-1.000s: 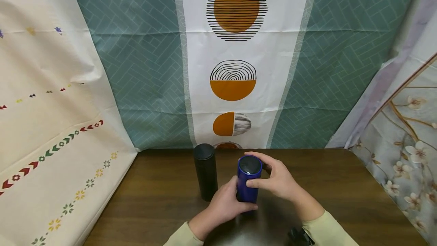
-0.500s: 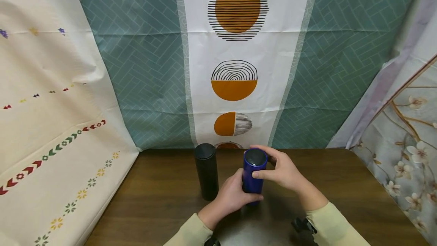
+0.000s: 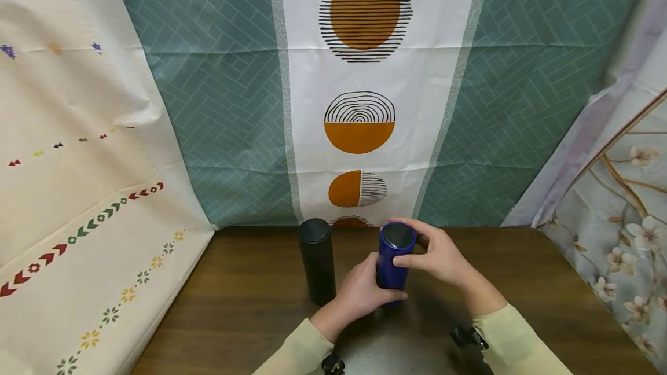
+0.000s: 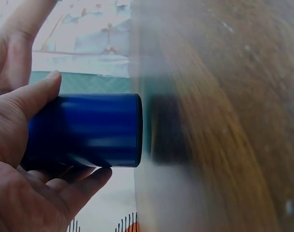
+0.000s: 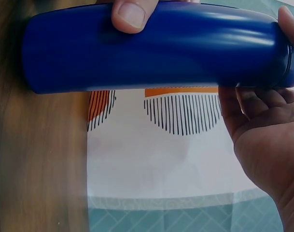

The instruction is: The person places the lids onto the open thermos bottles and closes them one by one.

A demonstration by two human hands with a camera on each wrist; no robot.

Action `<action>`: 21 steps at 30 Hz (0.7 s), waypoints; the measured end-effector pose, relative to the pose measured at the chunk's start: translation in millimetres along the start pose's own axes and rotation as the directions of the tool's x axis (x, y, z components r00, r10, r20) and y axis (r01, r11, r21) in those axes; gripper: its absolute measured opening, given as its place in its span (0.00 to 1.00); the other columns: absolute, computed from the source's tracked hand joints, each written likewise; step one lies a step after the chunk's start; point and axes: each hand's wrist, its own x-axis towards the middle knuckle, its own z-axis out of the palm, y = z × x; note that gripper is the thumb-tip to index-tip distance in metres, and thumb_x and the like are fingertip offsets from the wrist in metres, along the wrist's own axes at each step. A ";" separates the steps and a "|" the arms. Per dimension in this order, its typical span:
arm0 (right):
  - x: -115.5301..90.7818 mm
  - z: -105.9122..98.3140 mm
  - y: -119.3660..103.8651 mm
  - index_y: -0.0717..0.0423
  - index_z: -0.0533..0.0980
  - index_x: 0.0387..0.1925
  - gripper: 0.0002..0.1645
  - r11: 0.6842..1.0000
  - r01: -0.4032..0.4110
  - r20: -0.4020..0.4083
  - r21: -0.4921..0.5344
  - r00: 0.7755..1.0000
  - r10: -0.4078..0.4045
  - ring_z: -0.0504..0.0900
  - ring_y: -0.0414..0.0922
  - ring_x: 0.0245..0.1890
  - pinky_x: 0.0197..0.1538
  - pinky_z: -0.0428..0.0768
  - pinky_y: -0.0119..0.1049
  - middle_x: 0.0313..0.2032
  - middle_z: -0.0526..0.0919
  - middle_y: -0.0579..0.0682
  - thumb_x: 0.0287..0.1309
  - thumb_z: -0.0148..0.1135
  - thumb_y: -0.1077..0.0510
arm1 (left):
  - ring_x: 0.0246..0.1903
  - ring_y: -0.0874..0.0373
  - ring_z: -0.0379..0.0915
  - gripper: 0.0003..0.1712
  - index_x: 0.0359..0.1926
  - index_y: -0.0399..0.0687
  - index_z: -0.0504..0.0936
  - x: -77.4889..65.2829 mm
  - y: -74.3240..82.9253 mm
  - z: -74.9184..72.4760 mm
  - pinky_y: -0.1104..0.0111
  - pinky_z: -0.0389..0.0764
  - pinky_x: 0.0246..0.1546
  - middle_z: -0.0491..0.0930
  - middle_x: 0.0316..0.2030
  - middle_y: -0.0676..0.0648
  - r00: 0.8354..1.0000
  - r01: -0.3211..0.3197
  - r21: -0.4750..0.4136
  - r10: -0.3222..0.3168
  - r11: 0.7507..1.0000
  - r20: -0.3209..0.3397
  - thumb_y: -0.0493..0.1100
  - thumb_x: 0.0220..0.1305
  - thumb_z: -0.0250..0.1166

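A blue thermos bottle (image 3: 392, 275) with a dark round top stands upright between both hands. My left hand (image 3: 359, 295) grips its lower body, thumb on the near side. Higher up, my right hand (image 3: 440, 254) holds it near the top rim, thumb in front and fingers behind. In the left wrist view, a narrow gap shows between the base of the blue bottle (image 4: 101, 126) and its dark reflection in the table. The right wrist view has the bottle (image 5: 161, 53) lengthwise, with fingers of my right hand (image 5: 267, 142) around its top end.
A black thermos bottle (image 3: 318, 265) of similar shape stands upright just left of my left hand on the brown wooden table (image 3: 239, 305). A teal and white patterned cloth (image 3: 239, 132) hangs behind the table's far edge, with other cloths at both sides.
Both hands have carried the blue thermos bottle right and towards the back of the table. The gap between it and the black bottle has widened. Both hands keep their hold.
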 end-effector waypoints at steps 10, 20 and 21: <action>2.3 -2.5 5.1 0.50 0.77 0.76 0.43 1.000 0.005 0.007 -0.014 1.000 -0.005 0.85 0.63 0.60 0.61 0.81 0.51 0.63 0.89 0.55 0.61 0.83 0.62 | 0.53 0.54 0.85 0.48 0.71 0.48 0.74 3.1 1.1 3.3 0.50 0.86 0.58 0.86 0.59 0.48 1.000 0.004 -0.025 -0.004 1.000 0.009 0.58 0.57 0.89; 0.0 -2.3 8.8 0.51 0.76 0.77 0.43 0.999 -0.006 0.004 0.035 1.000 0.006 0.86 0.59 0.61 0.64 0.81 0.42 0.63 0.89 0.54 0.63 0.81 0.63 | 0.54 0.54 0.85 0.49 0.72 0.47 0.74 6.5 -0.5 7.9 0.50 0.86 0.60 0.86 0.59 0.48 1.000 -0.002 -0.042 0.003 0.999 0.017 0.57 0.57 0.89; 0.0 -2.2 9.3 0.52 0.76 0.77 0.43 0.999 0.000 0.004 0.040 1.000 0.000 0.86 0.60 0.61 0.64 0.81 0.42 0.64 0.89 0.55 0.63 0.81 0.64 | 0.54 0.54 0.85 0.49 0.72 0.48 0.74 6.6 -0.6 7.9 0.50 0.86 0.60 0.86 0.60 0.48 1.000 0.000 -0.044 0.001 0.999 0.019 0.58 0.57 0.89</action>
